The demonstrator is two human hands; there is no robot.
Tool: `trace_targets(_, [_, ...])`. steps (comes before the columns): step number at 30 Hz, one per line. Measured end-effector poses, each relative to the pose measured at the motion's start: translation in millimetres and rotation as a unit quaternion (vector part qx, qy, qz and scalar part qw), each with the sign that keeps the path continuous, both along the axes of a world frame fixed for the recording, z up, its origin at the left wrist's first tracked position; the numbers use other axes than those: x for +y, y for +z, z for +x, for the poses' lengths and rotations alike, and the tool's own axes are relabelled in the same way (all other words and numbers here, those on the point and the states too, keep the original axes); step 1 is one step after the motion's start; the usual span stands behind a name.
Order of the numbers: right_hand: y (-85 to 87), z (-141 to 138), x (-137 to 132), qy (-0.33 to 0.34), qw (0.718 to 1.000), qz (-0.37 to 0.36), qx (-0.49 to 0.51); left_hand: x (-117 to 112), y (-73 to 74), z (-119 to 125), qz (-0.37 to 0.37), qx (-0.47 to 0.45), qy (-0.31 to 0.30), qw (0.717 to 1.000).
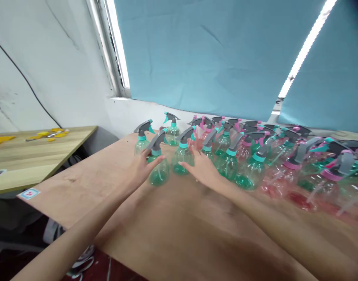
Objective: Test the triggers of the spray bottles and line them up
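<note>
My left hand (139, 169) is at the left side of a green spray bottle (159, 173) with a grey trigger head, thumb across its front and the other fingers partly hidden behind it. Right of that, my right hand (205, 166) is open, fingers apart, its thumb at the side of a second green spray bottle (183, 160). Its fingertips reach up among the bottles, close to a green bottle (207, 154) partly behind the hand. Another green bottle (141, 144) stands behind my left hand, and one more (173, 134) is farther back.
Several pink spray bottles (284, 177) and green ones (252, 171) crowd the right side of the wooden table (167, 226). Blue cloth (196, 58) hangs behind. At the left, a lower desk (17, 156) holds yellow pieces (44, 134).
</note>
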State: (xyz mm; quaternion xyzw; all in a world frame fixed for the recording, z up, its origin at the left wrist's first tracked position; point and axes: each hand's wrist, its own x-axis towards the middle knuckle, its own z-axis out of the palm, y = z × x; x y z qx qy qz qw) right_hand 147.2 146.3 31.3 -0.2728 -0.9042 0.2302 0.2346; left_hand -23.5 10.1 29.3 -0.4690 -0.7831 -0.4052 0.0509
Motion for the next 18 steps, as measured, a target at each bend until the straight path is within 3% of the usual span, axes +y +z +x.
trace_targets(7, [-1.1, -23.4, 14.1, -0.004, 0.998, -0.064, -0.003, 23.5, 3.9, -10.4, -0.015, 0.021, -0.019, 0.999])
trace_targets(18, [7.0, -46.4, 17.5, -0.017, 0.994, -0.103, -0.033, 33.1, 6.8, -12.6, -0.027, 0.035, -0.006, 0.999])
